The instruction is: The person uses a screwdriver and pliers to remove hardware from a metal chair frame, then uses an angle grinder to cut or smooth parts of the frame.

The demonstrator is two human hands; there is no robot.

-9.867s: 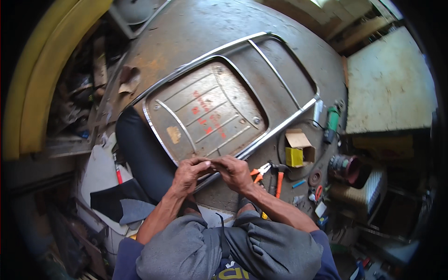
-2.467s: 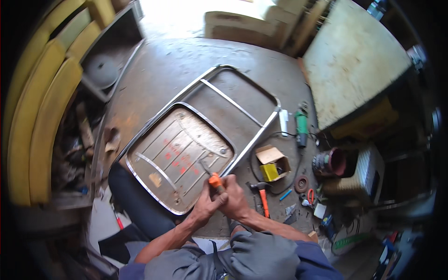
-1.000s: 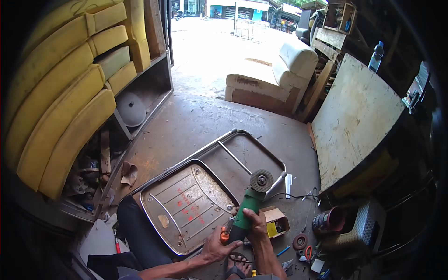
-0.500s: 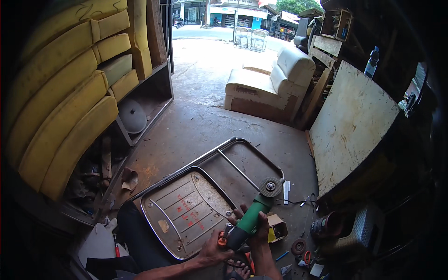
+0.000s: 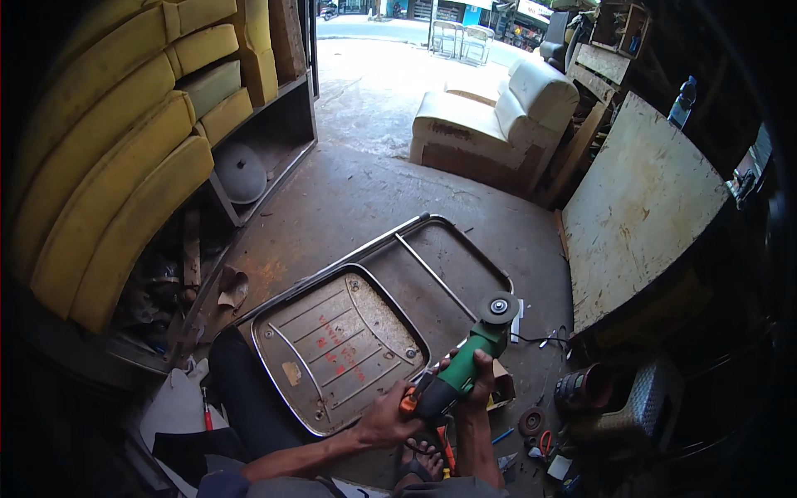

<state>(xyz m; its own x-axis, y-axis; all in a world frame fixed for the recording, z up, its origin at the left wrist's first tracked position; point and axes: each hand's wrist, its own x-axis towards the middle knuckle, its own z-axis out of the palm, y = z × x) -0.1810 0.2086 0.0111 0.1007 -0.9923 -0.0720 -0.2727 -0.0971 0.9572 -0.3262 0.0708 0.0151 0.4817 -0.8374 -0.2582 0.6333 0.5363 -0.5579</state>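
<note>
Lower centre: right hand (image 5: 480, 388) wrapped round green angle grinder (image 5: 458, 371) body, left hand (image 5: 387, 419) closed on its rear plus orange-handled tool (image 5: 408, 401).

Open-front workshop, prob. furn.: angle grinder (image 5: 458, 371), metal chair frame (image 5: 437, 278) & scissors (image 5: 545, 443) on flr (image 5: 374, 187), stacked yellow foam (image 5: 124, 216)

Grn/blk angle grinder (image 5: 457, 375) held aslant, gry disc (image 5: 498, 308) at upper R.
</note>
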